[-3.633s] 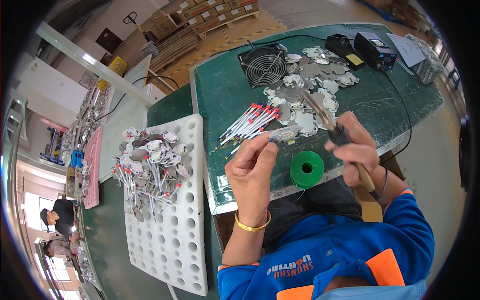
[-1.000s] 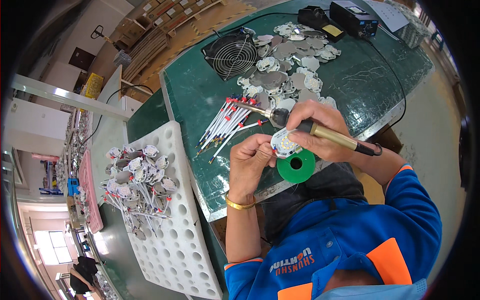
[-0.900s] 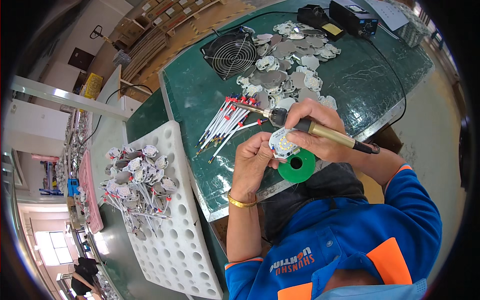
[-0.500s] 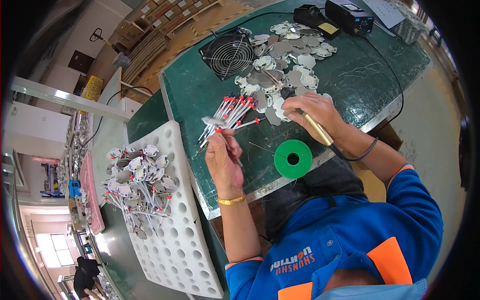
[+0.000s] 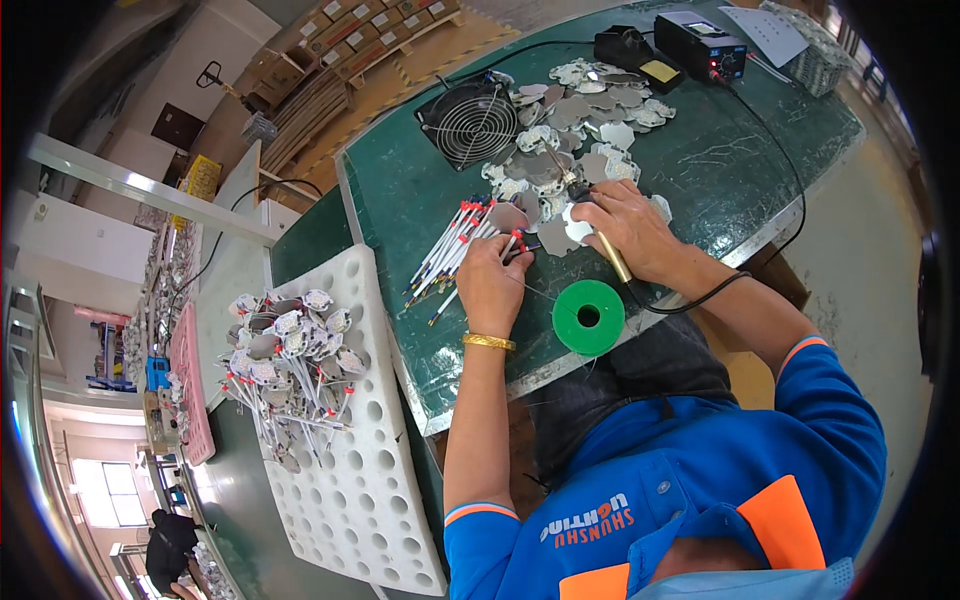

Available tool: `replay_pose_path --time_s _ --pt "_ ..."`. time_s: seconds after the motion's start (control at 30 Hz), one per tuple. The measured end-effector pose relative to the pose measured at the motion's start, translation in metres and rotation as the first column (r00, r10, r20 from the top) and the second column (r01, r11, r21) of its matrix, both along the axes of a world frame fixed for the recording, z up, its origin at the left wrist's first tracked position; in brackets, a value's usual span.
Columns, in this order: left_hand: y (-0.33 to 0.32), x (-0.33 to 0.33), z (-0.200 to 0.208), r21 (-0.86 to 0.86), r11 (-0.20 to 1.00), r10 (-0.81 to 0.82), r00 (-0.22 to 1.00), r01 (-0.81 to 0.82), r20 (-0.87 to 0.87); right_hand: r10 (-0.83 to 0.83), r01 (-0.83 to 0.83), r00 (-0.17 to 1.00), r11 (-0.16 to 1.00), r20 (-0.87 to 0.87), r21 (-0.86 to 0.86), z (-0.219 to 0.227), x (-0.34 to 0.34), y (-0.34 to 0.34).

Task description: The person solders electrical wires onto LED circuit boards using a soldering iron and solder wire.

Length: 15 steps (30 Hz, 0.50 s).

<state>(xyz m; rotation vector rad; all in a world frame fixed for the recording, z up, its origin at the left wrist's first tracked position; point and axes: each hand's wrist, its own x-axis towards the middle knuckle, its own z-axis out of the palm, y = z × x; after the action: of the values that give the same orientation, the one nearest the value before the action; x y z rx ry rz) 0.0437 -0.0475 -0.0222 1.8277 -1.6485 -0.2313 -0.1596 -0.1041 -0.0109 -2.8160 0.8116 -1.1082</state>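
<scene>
The soldering iron was in the right hand, held in front of a blue shirt whose chest carried two rows of bold lettering, one white and one orange-red. Far beyond the left hand, stacked cartons bore pale labels too small to read. Past the right hand, at the far side of the table, stood a dark control box with a red light, and next to it a sheet of paper whose marks could not be made out.

Both forearms came up from the lower edge. The left one rose almost straight, with a gold bracelet at the wrist; the right one slanted in from the right, its fingers wrapped round the iron.

The iron's gold handle ran out below that grip, while the metal shaft pointed away, over a pile of circuit boards. The left thumb and forefinger were close together at a red-collared wire; whether they pinched it could not be told. A bundle of similar wires lay just left of those fingers. A green spool sat between the two hands, nearer the body.
</scene>
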Motion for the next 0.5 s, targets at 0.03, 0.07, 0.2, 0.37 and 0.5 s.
replay_pose_path --time_s 0.03,0.07,0.2,0.37,0.5 --pt "0.000 0.000 0.001 0.024 1.000 -0.011 1.000 0.011 -0.011 -0.002 0.002 1.000 1.000 0.000 -0.002 0.000 -0.001 -0.001" --pt "0.000 0.001 0.002 0.023 1.000 -0.012 1.000 0.012 -0.010 0.008 -0.009 0.999 1.000 0.035 0.016 0.001 -0.001 -0.001" --pt "0.007 0.004 0.015 -0.191 0.981 -0.022 0.958 -0.034 -0.286 0.024 -0.033 0.994 0.995 0.103 0.092 0.002 -0.003 -0.003" --pt "0.025 0.004 0.053 -0.280 0.949 -0.151 0.567 -0.148 -0.810 0.051 -0.068 0.984 0.993 0.171 0.094 0.006 -0.006 -0.006" --pt "0.032 0.010 0.050 -0.190 0.973 -0.147 0.278 -0.133 -0.949 0.135 -0.194 0.907 0.975 0.399 0.111 0.012 -0.002 -0.004"
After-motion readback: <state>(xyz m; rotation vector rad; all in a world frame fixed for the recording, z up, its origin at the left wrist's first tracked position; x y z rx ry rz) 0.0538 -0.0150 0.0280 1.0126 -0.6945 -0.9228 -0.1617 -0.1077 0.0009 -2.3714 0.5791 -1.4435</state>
